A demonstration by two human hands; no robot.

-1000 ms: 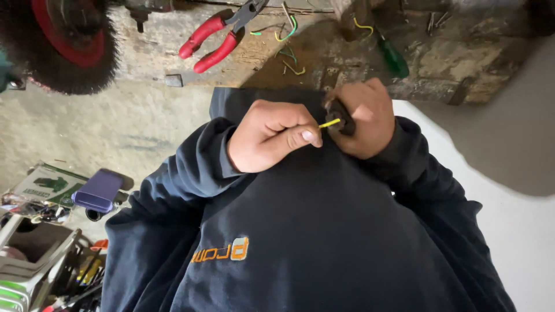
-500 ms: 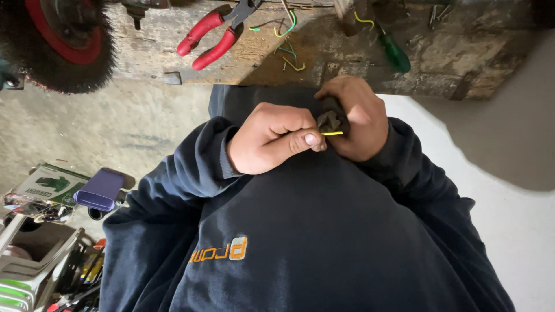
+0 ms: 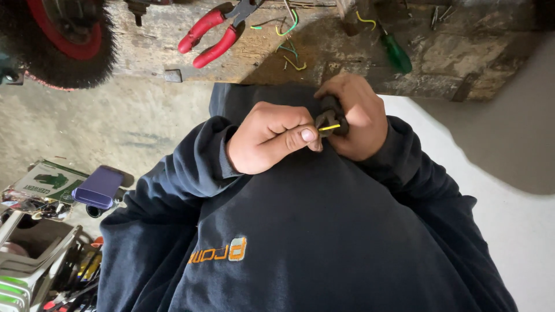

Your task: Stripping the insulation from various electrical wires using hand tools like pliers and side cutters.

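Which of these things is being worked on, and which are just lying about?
In hand: left hand pinching yellow wire; right hand gripping small dark part.
Lying about: red-handled pliers, green-handled screwdriver, wire scraps, purple case.

Rough worn wooden bench (image 3: 462,52); glossy red plastic plier handles (image 3: 207,37).

Pliers (image 3: 213,36) on bench (image 3: 462,52), left of screwdriver (image 3: 396,51) (wire scraps (image 3: 289,40) between)

The left hand (image 3: 272,138) pinched a short yellow wire (image 3: 329,127) at a small dark part (image 3: 332,115) gripped in the right hand (image 3: 355,118), against a dark sweatshirt (image 3: 324,242). Red-handled pliers (image 3: 211,34) and a green-handled screwdriver (image 3: 396,52) lay near the wooden workbench's (image 3: 462,52) front edge.
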